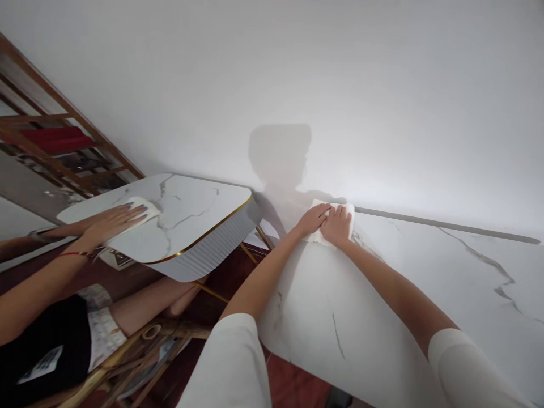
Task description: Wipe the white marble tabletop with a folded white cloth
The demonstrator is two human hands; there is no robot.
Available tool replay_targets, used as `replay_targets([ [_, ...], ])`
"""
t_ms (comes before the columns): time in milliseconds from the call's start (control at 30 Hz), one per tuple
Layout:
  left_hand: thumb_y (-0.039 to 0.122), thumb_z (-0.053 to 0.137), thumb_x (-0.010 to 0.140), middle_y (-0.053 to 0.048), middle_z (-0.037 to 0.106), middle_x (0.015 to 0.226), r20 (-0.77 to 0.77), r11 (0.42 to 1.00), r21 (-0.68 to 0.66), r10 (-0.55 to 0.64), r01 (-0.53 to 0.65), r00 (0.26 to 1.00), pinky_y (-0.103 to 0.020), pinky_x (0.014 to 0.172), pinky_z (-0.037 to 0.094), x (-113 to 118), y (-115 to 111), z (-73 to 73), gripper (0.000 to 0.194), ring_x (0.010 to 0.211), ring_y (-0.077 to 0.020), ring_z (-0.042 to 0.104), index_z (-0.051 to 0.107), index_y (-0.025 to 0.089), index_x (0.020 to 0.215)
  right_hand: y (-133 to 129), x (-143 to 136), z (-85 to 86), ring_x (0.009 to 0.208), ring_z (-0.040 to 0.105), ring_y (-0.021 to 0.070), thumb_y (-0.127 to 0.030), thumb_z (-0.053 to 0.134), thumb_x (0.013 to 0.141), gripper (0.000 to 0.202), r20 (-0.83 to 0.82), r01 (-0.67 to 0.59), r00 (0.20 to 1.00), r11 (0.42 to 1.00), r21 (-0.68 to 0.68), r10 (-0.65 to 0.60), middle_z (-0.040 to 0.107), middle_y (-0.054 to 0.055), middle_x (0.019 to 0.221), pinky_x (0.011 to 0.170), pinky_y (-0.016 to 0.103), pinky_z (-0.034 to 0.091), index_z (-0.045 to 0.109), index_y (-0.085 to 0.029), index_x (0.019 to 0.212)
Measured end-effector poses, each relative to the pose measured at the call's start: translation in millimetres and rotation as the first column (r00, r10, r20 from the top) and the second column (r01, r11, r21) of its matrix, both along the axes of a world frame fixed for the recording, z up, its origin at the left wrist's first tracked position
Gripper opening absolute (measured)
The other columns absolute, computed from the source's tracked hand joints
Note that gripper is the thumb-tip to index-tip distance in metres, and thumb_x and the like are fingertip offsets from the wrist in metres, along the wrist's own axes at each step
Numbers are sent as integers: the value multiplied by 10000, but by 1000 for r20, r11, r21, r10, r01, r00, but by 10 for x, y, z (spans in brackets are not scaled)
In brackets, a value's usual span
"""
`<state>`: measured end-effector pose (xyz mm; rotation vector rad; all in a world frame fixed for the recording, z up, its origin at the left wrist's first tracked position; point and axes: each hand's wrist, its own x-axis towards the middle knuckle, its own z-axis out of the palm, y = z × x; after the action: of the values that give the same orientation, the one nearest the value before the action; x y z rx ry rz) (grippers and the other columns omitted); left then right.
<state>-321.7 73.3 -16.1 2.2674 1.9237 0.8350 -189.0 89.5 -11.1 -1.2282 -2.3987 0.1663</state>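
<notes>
A white cloth lies on a white, grey-veined tabletop, close to its far left corner by the wall. Both of my hands rest on it from above, side by side and touching near the fingers. My left hand is open, with its fingers stretched over the cloth's left half. Flat on the right half lies my right hand, also open, fingers slightly apart. Part of the cloth is hidden beneath both palms.
On the left, a seated person's hands press another white cloth on a gold-edged, marble-patterned table. A wooden chair stands between us. Behind are wooden shelves and a white wall.
</notes>
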Motion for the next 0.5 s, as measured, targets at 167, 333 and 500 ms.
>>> replay_targets([
  [167, 250, 288, 876, -106, 428, 1410, -50, 997, -29, 76, -78, 996, -376, 1137, 238, -170, -490, -110, 482, 1323, -170, 351, 435, 109, 1313, -421, -103, -14, 1338, 250, 338, -282, 326, 904, 544, 1, -80, 997, 996, -26, 80, 338, 241, 1434, 1049, 512, 152, 351, -14, 1376],
  [333, 302, 227, 905, -87, 374, 1451, -23, 983, -36, 179, -180, 984, -390, 1137, 240, -139, -1187, -173, 495, 1347, -159, 315, 405, 148, 1341, -926, -61, 10, 1350, 227, 332, -302, 330, 907, 553, -18, -222, 975, 974, -46, 221, 312, 238, 1452, 1061, 515, 126, 339, -19, 1382],
  [500, 344, 204, 918, -99, 370, 1451, -49, 965, -40, 257, -259, 965, -410, 1139, 237, 70, -1740, -161, 516, 1349, -170, 314, 390, 139, 1353, -1327, 141, 69, 1361, 208, 319, -294, 330, 909, 547, -10, -321, 947, 942, -102, 322, 285, 229, 1469, 1067, 527, 120, 319, -37, 1392],
])
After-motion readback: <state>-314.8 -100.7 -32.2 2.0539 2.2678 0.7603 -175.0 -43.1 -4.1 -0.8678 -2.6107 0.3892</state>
